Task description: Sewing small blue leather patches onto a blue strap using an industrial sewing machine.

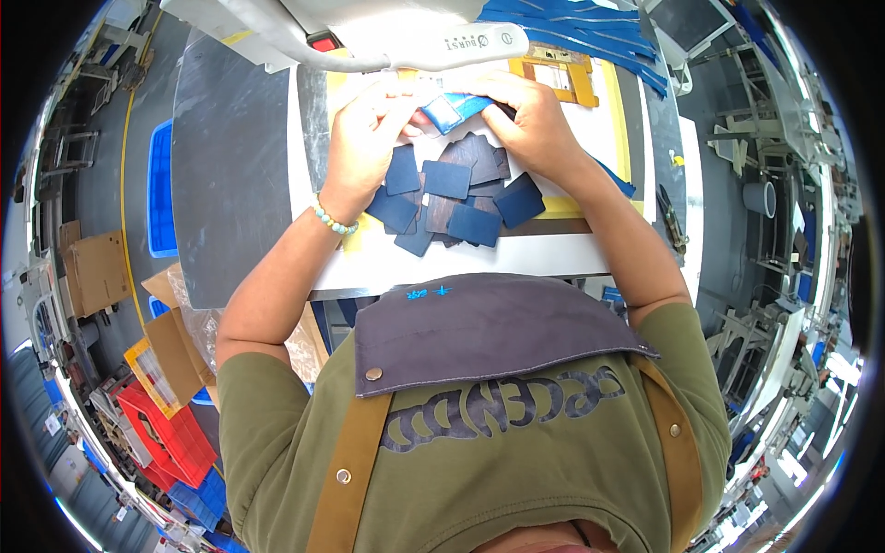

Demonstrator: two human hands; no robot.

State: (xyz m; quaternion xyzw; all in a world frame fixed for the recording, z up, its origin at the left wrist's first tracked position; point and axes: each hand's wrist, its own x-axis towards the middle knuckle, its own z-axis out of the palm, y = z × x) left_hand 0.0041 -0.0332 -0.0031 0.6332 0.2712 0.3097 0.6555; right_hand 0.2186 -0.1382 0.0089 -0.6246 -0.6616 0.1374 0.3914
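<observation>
Right grip (530, 122) pinches glossy blue strip (444, 112) over far part of worktop (230, 175); left grip (367, 134) at strip's left end, cannot tell if grasping. Dark blue cards (447, 180) overlap, heaped just nearer.

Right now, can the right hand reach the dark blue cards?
Probably yes: the right hand is beside the dark blue cards with no visible barrier, though it seems occupied with a glossy blue piece.

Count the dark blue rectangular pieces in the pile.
6 at least: upper-left piece, left piece, lower-left piece, centre piece, lower-right piece, far-right piece. Pieces overlap, so more may be hidden.
</observation>
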